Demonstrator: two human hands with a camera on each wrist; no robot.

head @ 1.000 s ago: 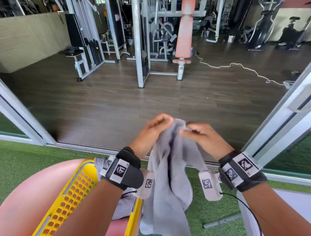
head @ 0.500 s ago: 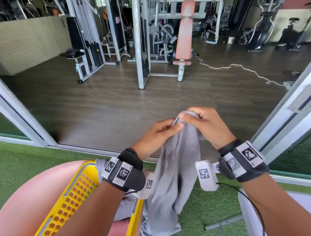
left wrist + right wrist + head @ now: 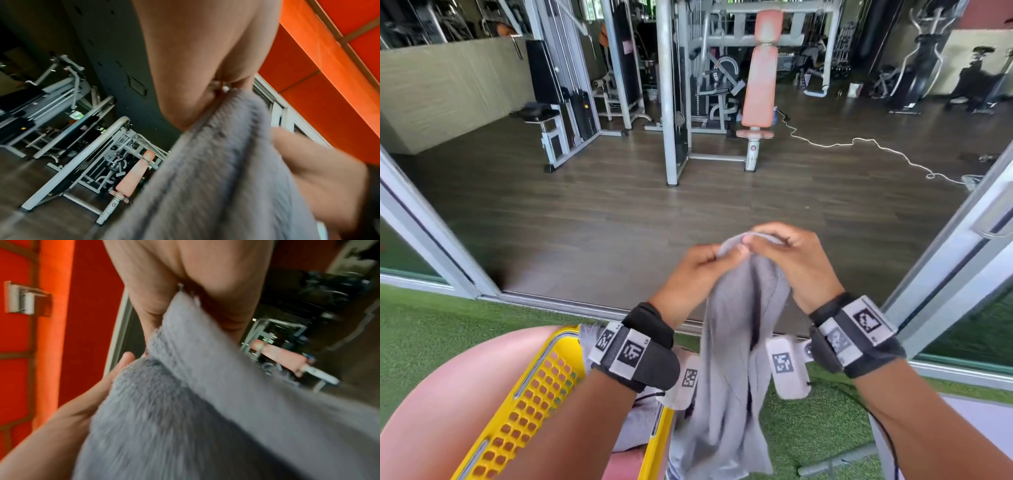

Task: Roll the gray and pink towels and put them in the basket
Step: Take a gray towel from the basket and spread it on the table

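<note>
A gray towel (image 3: 739, 370) hangs in front of me, bunched lengthwise, held up by its top edge. My left hand (image 3: 705, 263) pinches that edge from the left and my right hand (image 3: 780, 250) grips it from the right, the two hands touching. Both wrist views show the fluffy gray towel (image 3: 216, 178) (image 3: 205, 418) filling the frame under curled fingers. The yellow perforated basket (image 3: 537, 394) sits at lower left under my left forearm, with gray cloth (image 3: 633, 431) inside it. A bit of pink cloth (image 3: 625, 466) shows at the basket's bottom edge.
The basket rests on a large pink ball (image 3: 448, 404) on green artificial turf (image 3: 431, 325). Beyond an open sliding door frame (image 3: 941, 274) lies a dark wood gym floor with weight machines (image 3: 674, 85) and a white cable (image 3: 876, 147). A pale surface (image 3: 983, 411) is at lower right.
My hands came together at the towel's top edge and lifted it higher. The towel now hangs narrower and straighter than a second ago.
</note>
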